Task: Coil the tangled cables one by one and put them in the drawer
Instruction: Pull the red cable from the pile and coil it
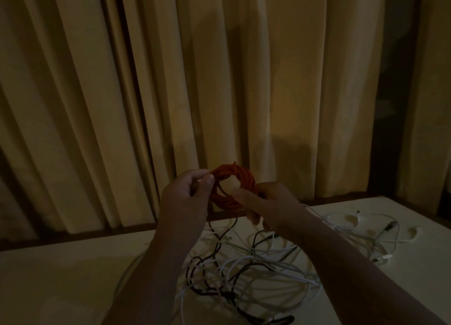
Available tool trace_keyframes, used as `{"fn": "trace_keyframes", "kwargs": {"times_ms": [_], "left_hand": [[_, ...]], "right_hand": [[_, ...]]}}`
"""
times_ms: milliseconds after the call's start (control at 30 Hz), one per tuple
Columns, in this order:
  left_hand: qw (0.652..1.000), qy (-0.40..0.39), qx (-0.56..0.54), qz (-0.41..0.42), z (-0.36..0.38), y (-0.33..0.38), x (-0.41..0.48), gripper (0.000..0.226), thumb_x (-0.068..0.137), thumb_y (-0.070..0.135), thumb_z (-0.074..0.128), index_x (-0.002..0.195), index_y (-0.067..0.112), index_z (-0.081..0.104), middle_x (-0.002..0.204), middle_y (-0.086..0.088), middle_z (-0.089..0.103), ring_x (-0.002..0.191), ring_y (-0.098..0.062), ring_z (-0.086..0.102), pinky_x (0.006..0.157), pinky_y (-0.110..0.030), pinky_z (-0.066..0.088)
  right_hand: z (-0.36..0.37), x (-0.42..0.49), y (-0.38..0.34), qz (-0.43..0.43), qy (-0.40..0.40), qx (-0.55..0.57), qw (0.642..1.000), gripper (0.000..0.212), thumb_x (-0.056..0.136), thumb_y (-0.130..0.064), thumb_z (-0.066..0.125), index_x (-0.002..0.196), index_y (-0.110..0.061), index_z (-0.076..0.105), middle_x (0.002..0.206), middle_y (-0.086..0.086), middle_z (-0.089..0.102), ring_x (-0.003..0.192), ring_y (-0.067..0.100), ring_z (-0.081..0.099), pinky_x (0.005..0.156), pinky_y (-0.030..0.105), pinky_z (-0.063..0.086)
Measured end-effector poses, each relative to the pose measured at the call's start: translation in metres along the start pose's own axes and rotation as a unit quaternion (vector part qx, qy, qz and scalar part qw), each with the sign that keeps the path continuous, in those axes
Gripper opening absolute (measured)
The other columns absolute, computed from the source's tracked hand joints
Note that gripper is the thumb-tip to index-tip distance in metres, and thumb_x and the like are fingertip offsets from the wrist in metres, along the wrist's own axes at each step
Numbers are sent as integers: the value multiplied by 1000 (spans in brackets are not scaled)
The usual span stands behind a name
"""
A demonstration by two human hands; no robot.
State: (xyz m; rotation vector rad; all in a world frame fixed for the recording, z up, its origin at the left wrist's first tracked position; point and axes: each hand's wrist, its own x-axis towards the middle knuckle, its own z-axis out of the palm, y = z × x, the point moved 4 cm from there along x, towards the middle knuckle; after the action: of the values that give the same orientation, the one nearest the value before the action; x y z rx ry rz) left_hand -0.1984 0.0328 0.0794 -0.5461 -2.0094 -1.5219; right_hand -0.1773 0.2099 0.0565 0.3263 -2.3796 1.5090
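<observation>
Right up close, the pale table [61, 276] is carrying a big mess of white and black cables [244, 271] across its near and right side, so most of the job is looking undone. Above the far edge, the orange cable [234, 175] is sitting wound into a neat coil, looking pretty much finished, with the left hand [188, 192] pinching its left side and the right hand [263, 200] curling round its right. No drawer is showing anywhere, so I'm guessing stowing is waiting too.

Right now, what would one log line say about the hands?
step: coiling | left hand: pinches orange coil | right hand: grips orange coil | table: black and white tangle
</observation>
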Motion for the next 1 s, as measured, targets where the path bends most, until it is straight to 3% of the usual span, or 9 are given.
{"fn": "trace_keyframes", "kwargs": {"times_ms": [100, 233, 300, 400, 533, 633, 767, 1000], "left_hand": [[999, 10, -37, -26, 4, -1, -3, 19, 102, 21, 54, 97, 27, 71, 77, 12, 66, 60, 7, 58, 51, -7, 41], [994, -19, -101, -45, 9, 4, -7, 23, 103, 8, 48, 98, 10, 70, 73, 3, 64, 53, 5, 56, 47, -9, 41], [987, -52, -144, -55, 12, 7, -8, 23, 102, 3, 46, 97, 4, 68, 67, 3, 64, 51, 2, 56, 46, -11, 43], [983, -104, -148, -38, 14, 10, -10, 24, 102, 1, 44, 93, 7, 66, 57, 14, 59, 53, 1, 55, 49, -12, 44], [981, -125, -145, -28, 14, 11, -9, 23, 101, 0, 48, 91, 12, 64, 62, 14, 61, 57, -2, 57, 53, -14, 46], [994, -92, -44, 36, 8, 10, -6, 21, 98, 10, 60, 88, 26, 69, 72, 13, 66, 68, -3, 61, 60, -16, 47], [994, -66, 39, 79, 2, 14, -5, 16, 95, 19, 64, 85, 30, 69, 80, 15, 67, 76, -3, 63, 61, -12, 46], [996, -48, 30, 73, -9, 10, 2, 17, 95, 17, 63, 84, 28, 68, 77, 9, 66, 74, -7, 62, 62, -20, 47]], "right_hand": [[6, 3, 5, 40, 4, -30, 999, 47, 98, -50, 54, 75, -13, 72, 65, -2, 70, 61, 10, 63, 59, 32, 49], [4, 2, 3, 54, -31, 33, 998, 11, 98, -26, 61, 104, -20, 67, 79, 4, 76, 72, 20, 71, 64, 38, 53], [3, 1, -3, 28, -84, 78, 993, 33, 92, -15, 68, 121, -28, 60, 97, 9, 77, 89, 27, 75, 77, 45, 56], [3, -2, -2, 31, -126, 177, 976, 67, 79, -7, 71, 140, -25, 50, 117, 15, 72, 105, 40, 70, 94, 60, 52], [1, -6, -3, 50, -155, 344, 925, 61, 85, 8, 53, 139, -21, 53, 122, 24, 68, 97, 47, 70, 79, 47, 57], [1, -7, -6, 62, -154, 381, 910, 58, 82, 8, 46, 134, -16, 54, 115, 26, 70, 91, 42, 71, 69, 39, 57], [2, -8, -8, 67, -151, 438, 884, 61, 74, 6, 41, 130, -14, 54, 104, 24, 71, 86, 40, 71, 69, 40, 57], [-2, -3, -9, 42, -149, 456, 877, 64, 67, 3, 44, 127, -15, 60, 106, 27, 67, 84, 40, 69, 67, 39, 54]]}}
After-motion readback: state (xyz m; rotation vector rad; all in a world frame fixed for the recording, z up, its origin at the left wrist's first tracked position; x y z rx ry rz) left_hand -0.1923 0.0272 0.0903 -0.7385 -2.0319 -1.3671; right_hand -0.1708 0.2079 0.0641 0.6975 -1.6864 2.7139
